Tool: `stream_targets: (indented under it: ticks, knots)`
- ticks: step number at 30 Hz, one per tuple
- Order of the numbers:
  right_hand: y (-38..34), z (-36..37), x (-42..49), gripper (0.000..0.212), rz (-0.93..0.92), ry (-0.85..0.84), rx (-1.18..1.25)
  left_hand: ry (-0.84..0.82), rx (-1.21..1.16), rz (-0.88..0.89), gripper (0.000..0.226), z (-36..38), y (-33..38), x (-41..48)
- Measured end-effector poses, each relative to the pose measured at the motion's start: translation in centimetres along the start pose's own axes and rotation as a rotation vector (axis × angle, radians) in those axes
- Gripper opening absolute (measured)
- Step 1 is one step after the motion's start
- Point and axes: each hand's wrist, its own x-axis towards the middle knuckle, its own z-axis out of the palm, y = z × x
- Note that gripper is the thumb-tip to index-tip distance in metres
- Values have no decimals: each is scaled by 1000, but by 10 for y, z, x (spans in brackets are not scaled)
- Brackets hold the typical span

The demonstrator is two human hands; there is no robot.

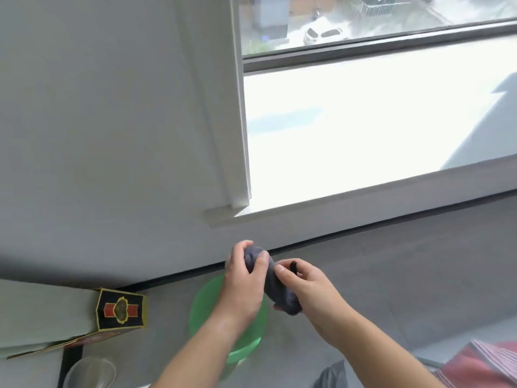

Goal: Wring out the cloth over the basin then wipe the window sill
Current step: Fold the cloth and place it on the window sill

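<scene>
I have both hands closed on the cloth (268,278), a dark grey twisted roll: my left hand (246,281) wraps its upper end, my right hand (310,289) pinches and cups the lower end, thumbs on top. The roll hangs in the air between the two fists, tilted down toward my right.

The basin (201,312) is green and sits on the floor below the grip, mostly under my left hand and forearm. The lower end of the cloth looks to hang at or just past the basin's right edge, so my worry is drips landing on the grey carpet (391,275) rather than in the basin; I would shift the roll toward my left before twisting harder. A loose twist is the other risk: a cloth left too wet would streak the window sill (363,130) and run over its front edge down the wall below. I cannot tell whether any water is coming out now.

The sill lies above and beyond the grip, white, broad and very bright in sunlight, with nothing on it that I can make out. Left of the grip, against the wall, a black and gold box (121,309) stands near the basin, and a clear cup (89,373) sits below it. Down to my right, striped red fabric (481,365) shows at the frame's corner.
</scene>
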Motion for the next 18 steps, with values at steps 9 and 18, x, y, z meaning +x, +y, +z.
stream_targets:
  ticks: [9, 18]
  knots:
    - [-106, -102, 88, 19, -185, 65, -76, 72, -579, -209, 57, 92, 106, 98]
    - [-152, -148, 162, 22, -222, 30, -283, -27, -578, -174, 22, 126, 140, 159]
